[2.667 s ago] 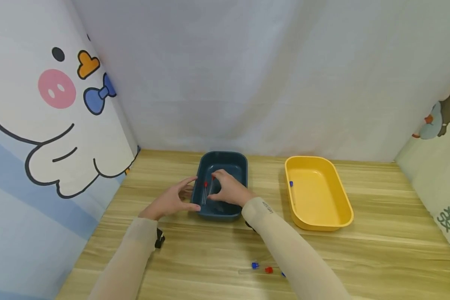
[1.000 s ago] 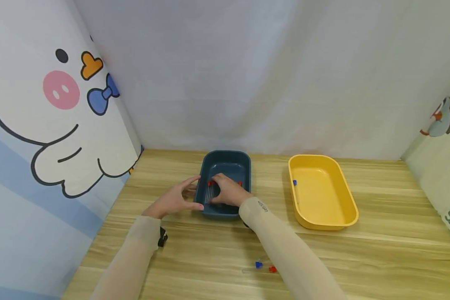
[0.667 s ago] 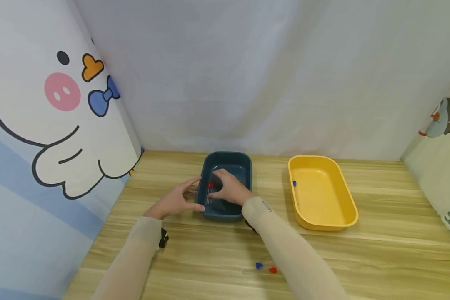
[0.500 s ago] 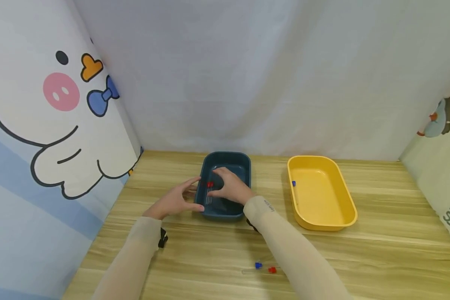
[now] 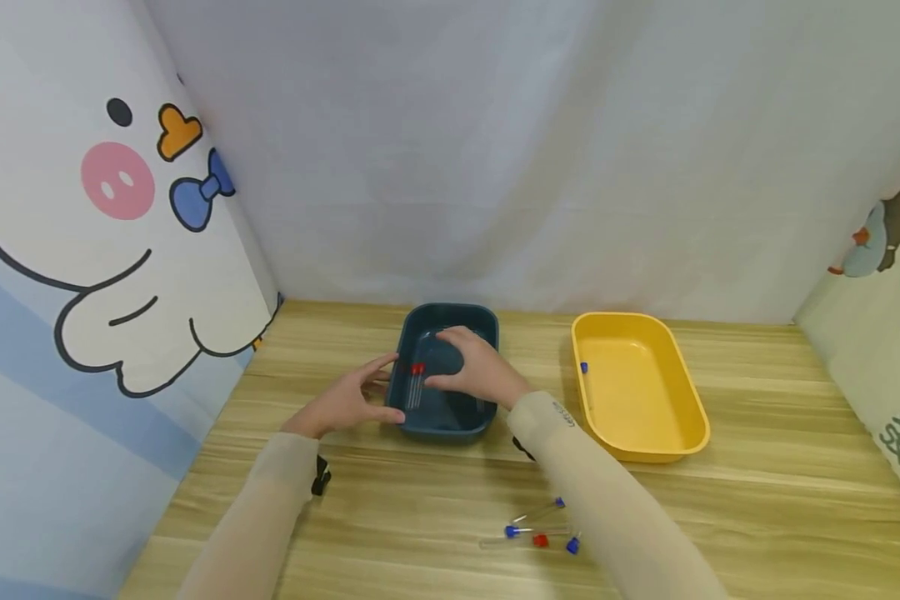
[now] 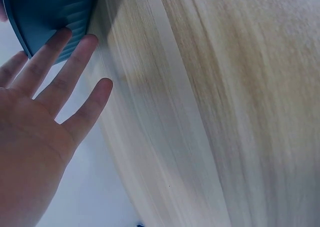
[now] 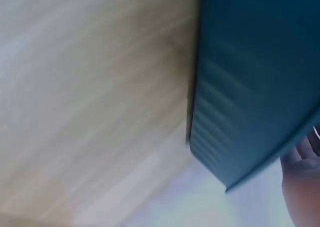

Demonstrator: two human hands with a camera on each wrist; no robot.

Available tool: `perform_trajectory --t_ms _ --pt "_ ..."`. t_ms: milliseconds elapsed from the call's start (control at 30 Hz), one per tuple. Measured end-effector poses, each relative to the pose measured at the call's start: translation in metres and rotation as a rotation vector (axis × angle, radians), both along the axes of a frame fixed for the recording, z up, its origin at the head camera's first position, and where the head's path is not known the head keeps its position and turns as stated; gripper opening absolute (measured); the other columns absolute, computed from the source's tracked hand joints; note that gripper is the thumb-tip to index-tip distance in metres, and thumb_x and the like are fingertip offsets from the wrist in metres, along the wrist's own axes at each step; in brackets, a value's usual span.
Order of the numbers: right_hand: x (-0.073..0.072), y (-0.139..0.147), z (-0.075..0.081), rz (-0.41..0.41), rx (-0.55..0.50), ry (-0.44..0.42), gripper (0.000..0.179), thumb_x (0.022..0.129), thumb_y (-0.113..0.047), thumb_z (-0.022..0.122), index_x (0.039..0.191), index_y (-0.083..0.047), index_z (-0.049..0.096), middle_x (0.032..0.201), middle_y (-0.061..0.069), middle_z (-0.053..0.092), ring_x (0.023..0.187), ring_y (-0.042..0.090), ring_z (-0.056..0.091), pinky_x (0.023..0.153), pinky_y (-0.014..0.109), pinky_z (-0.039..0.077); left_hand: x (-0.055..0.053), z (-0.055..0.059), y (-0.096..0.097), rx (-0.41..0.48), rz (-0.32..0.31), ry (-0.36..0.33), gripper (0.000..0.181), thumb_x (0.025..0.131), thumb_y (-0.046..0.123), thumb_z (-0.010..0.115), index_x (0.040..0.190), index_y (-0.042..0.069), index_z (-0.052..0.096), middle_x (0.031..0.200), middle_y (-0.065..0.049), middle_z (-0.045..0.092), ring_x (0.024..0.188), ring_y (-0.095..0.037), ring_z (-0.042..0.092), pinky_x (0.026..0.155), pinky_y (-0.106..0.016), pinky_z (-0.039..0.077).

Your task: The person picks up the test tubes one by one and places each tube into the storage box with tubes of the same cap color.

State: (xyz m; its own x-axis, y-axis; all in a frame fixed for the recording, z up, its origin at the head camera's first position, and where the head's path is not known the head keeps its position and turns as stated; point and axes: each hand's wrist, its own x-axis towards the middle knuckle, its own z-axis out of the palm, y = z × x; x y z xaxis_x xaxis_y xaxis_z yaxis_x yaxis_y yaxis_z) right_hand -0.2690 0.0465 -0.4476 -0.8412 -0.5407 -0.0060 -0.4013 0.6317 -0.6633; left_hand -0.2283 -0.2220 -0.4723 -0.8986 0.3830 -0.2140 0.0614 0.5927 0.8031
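Over the navy tray (image 5: 444, 434) in the head view, the right hand (image 5: 483, 367) hangs with thumb and fingers well parted, and nothing shows in the gap! Just beside that thumb, on its left, lie the red-capped tubes (image 5: 417, 368), close together along the tray's left side; their exact number is hard to make out. Their long axis runs away from the person, caps at the far end, and the right thumb is the nearest tip to those caps. Across the tray wall, the left hand (image 5: 352, 398) spreads wide at the left edge, thumb at the near corner, gripping nothing. On the table (image 5: 390, 517), loose tubes (image 5: 512, 531) with blue and red caps lie crisscrossed, the right sleeve (image 5: 615, 508) stretching right beside them. Well off to the right, the yellow tray (image 5: 637, 400) has a blue-capped tube (image 5: 583, 367) along its left wall.

Over to the left wrist: straight, fanned fingers, two tips against the ribbed outer wall; pressing or not, I cannot tell.

Right wrist now: the tray's outside wall fills the frame and hides the tubes, the hand only peeking in at the edge.
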Motion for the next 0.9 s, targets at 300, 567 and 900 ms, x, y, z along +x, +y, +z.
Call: perform_trajectory --t_ms 300,567,900 --pt "0.008 0.026 0.019 0.002 0.021 0.053 0.085 0.091 -0.046 0.078 0.158 -0.010 0.041 0.165 0.012 0.036 0.146 0.034 0.048 0.118 0.052 0.044 0.001 0.000 0.000 -0.001 0.017 -0.008 0.109 0.079 0.047 0.088 0.165 0.029 0.024 0.153 -0.015 0.055 0.136 -0.033 0.059 0.115 -0.059 0.044" --pt "0.017 0.047 0.032 -0.005 0.046 0.059 0.085 0.093 -0.048 0.075 0.159 -0.011 0.039 0.167 0.011 0.035 0.148 0.035 0.045 0.121 0.053 0.040 0.002 0.000 0.000 -0.012 0.012 -0.010 0.111 0.078 0.047 0.089 0.166 0.027 0.023 0.154 -0.016 0.053 0.135 -0.034 0.060 0.115 -0.058 0.044" --pt "0.035 0.069 0.039 -0.012 0.055 0.130 0.080 0.092 -0.042 0.078 0.156 -0.008 0.045 0.162 0.015 0.042 0.149 0.036 0.044 0.121 0.054 0.040 -0.001 0.000 0.002 -0.030 -0.001 0.004 0.110 0.080 0.047 0.088 0.166 0.027 0.022 0.154 -0.016 0.053 0.135 -0.034 0.060 0.116 -0.059 0.043"
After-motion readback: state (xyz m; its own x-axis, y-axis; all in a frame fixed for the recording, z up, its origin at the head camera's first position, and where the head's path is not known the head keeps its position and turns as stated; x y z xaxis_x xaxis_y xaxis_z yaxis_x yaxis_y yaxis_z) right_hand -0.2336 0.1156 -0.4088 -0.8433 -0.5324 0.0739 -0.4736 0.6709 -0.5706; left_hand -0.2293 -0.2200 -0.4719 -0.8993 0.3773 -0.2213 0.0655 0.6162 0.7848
